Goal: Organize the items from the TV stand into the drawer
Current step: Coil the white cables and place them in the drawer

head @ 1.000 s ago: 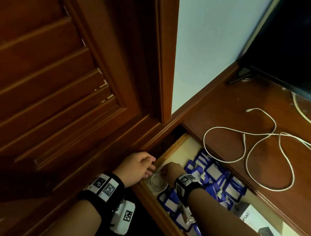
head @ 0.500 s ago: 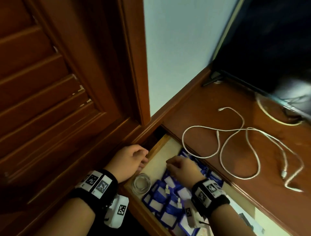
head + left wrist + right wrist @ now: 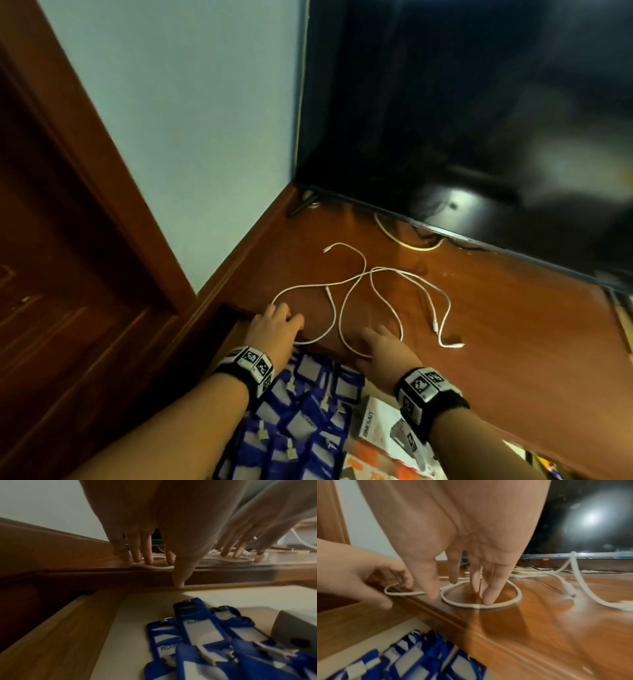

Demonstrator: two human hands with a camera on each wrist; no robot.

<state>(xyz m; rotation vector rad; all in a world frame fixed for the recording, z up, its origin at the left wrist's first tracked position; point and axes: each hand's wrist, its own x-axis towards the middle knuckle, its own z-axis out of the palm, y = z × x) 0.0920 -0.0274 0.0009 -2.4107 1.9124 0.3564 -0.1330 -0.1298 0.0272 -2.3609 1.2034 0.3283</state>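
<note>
— Where is the cable [image 3: 368, 294] now?

— Loose on the TV stand [image 3: 513, 329], in looping white curls near its front edge. One plug end lies far left toward the wall, and two more ends trail off to the right.

— And the hands?

— Both are down on the stand top, over the near loops. The left hand [image 3: 275, 330] rests at the leftmost loop, its fingers [image 3: 147, 550] straight and slightly spread, tips on the wood and touching the cable; the thumb hangs over the stand's edge. I can't tell if it grips anything.

— The right one?

— The right hand [image 3: 385, 353] sits just to the right, over the next loop. Its fingers [image 3: 489, 588] point down, held close together, tips on the wood inside the loop, with the thumb outside it. Nothing is pinched, as far as the wrist view shows.

— The drawer?

— The drawer [image 3: 72, 635] stands open below the front edge, near us. Blue badge holders [image 3: 301, 421] fill its left part in a heap, and a white box [image 3: 380, 425] lies to their right.

— What's behind?

— The TV [image 3: 462, 120], dark, at the far side of the stand.
</note>
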